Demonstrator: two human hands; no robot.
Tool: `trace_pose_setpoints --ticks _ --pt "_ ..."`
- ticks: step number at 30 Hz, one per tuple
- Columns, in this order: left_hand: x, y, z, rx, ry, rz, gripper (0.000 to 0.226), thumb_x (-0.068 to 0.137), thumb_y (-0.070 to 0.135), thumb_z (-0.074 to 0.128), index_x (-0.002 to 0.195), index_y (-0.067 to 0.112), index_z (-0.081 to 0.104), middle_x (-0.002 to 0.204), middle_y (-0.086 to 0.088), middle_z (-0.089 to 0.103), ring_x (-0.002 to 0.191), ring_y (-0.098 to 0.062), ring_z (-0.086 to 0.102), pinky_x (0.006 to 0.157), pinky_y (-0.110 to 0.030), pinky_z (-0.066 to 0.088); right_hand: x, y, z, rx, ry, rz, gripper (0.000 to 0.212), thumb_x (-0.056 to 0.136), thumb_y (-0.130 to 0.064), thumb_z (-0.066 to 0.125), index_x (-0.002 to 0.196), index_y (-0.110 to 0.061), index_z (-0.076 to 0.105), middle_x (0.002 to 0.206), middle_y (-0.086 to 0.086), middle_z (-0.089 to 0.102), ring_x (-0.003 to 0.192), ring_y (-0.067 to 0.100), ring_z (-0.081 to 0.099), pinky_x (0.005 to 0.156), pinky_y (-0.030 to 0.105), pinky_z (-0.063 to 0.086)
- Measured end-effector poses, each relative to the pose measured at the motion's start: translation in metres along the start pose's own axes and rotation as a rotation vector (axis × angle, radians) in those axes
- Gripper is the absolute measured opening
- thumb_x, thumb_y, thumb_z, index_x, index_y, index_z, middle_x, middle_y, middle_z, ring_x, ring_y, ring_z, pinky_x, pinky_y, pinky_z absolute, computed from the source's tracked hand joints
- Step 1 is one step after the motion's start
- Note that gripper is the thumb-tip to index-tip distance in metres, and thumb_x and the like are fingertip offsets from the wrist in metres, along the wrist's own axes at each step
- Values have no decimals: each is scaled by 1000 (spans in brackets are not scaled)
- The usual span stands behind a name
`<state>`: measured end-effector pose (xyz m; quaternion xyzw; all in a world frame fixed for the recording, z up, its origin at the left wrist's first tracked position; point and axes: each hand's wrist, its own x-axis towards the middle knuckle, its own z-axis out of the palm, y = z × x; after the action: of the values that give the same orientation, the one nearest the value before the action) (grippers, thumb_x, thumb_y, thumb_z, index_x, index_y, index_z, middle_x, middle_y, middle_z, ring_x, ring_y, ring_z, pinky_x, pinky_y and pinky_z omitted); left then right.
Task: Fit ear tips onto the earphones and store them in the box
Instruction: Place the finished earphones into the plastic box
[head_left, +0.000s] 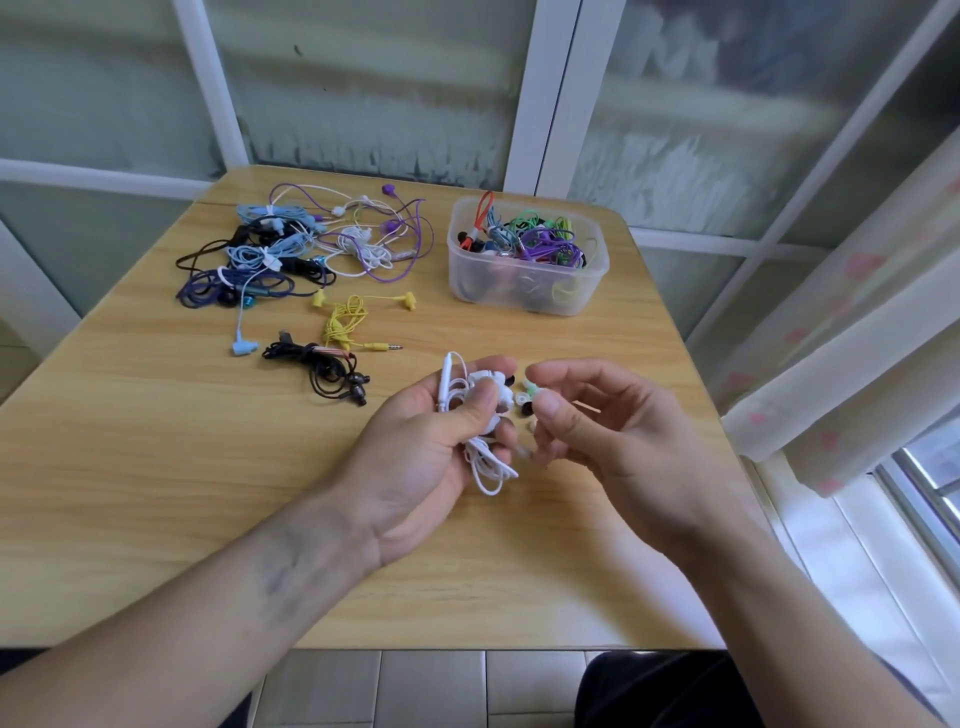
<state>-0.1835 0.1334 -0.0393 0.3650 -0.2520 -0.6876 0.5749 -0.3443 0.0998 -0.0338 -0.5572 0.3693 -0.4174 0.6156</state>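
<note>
The left hand (436, 431) grips coiled white earphones (480, 415), steadying them; the right hand (597, 431) pinches an ear tip (531, 387). The box (527, 260) waits at 12 o'clock.

Both forearms reaching forward side by side, left hand (431, 441) palm up, fingers and thumb curled closed, right hand (613, 431) just beside it, thumb and forefinger seemingly pinching together

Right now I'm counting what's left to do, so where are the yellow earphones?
In the head view, the yellow earphones lie on the table, left of the plastic box and just beyond the black earphones.
</note>
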Motion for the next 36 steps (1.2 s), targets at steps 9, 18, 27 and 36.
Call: trace_pose_setpoints --ticks 9,18,27,36 --pt "-2 1 0 59 21 67 32 73 11 65 103 6 59 81 -11 69 63 -19 58 55 -27 52 -3 -2 4 -60 34 -51 27 64 -10 81 88 -3 71 80 13 74 72 27 72 71 34 59" --pt "-1 1 -1 43 41 150 32 72 4 66 104 2 62 80 -14 64 69 -21 63 72 -39 58 -3 -9 -1 -76 21 -33 21 76 -5 71 96 1 72 86 17 76 78 29 75 71 26 58" --pt "-3 -4 0 95 -11 157 17 77 11 62 92 3 61 81 -13 69 71 -25 68 69 -37 60 -2 -6 3 -135 31 -117 17 74 -10 74 87 -1 71 77 12 76 67 23 73 67 27 57" --pt "-4 -6 -1 271 -17 245 18 77 19 64 92 10 61 78 -10 66 61 -24 62 63 -37 56 -2 -4 4 -113 55 -124 20 67 -6 78 83 1 71 79 15 76 70 23 74 68 26 57"
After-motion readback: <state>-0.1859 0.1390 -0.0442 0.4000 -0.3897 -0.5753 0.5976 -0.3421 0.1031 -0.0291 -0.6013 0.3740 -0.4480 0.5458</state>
